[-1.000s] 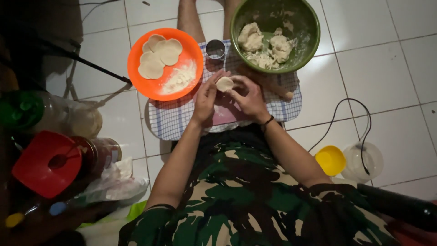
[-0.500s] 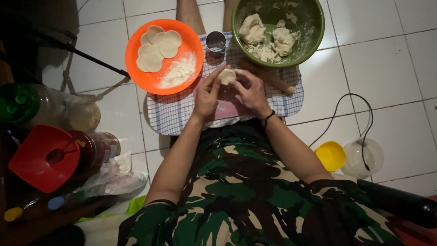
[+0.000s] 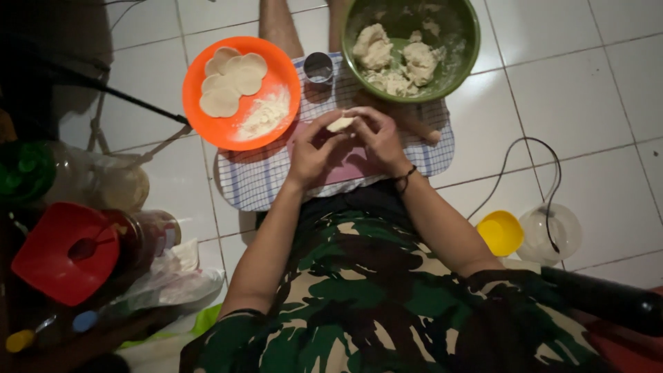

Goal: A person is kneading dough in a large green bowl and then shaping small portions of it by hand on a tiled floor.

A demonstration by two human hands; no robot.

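Both my hands meet over a checked cloth [image 3: 262,181] on the tiled floor and pinch a small pale piece of dough [image 3: 340,124] between the fingertips. My left hand [image 3: 312,150] holds it from the left, my right hand [image 3: 376,137] from the right. Under them lies a pink board [image 3: 349,169]. An orange plate [image 3: 280,69] to the upper left carries three flat dough rounds [image 3: 231,79] and a heap of flour [image 3: 266,116]. A green bowl [image 3: 466,41] ahead holds lumps of dough [image 3: 397,59].
A small metal cup [image 3: 318,67] stands between plate and bowl. A wooden rolling pin [image 3: 418,128] lies under the bowl's rim. At the right sit a yellow lid [image 3: 501,232], a clear container [image 3: 552,231] and a black cable [image 3: 545,173]. Red lid [image 3: 59,252], jars and bags crowd the left.
My hands have kept working the dough piece in about the same spot over the cloth; the view has shifted slightly, so everything sits a little higher in the frame.
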